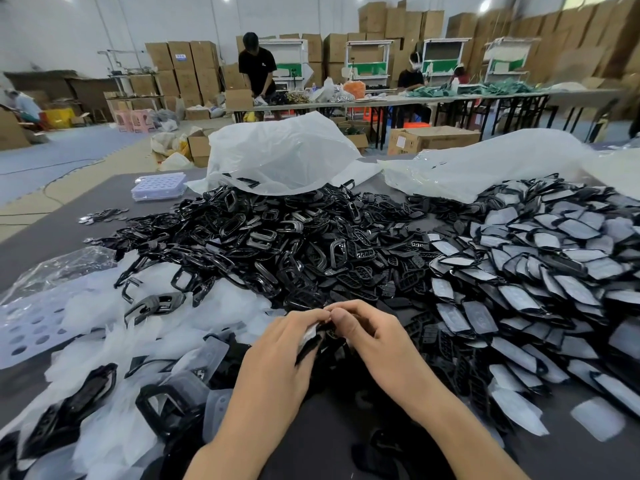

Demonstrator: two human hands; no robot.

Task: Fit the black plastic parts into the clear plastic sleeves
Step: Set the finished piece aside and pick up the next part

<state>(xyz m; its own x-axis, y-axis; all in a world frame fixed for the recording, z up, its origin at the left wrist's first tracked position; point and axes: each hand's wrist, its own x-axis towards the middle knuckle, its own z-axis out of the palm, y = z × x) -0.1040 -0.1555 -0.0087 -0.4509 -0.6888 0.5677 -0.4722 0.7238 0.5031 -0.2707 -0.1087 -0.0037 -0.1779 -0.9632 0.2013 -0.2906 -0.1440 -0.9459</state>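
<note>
Both my hands meet just above the table's near middle. My left hand grips a clear sleeve with a black part partly inside it. My right hand pinches the top end of the same piece, thumb forward. A big heap of loose black parts lies behind my hands. Empty clear sleeves are scattered to the left, with a few black parts among them. Sleeved parts are piled on the right.
Two large white plastic bags lie at the back of the grey table. A clear tray with holes sits at the back left, a perforated sheet at the left edge. People work at far tables among cardboard boxes.
</note>
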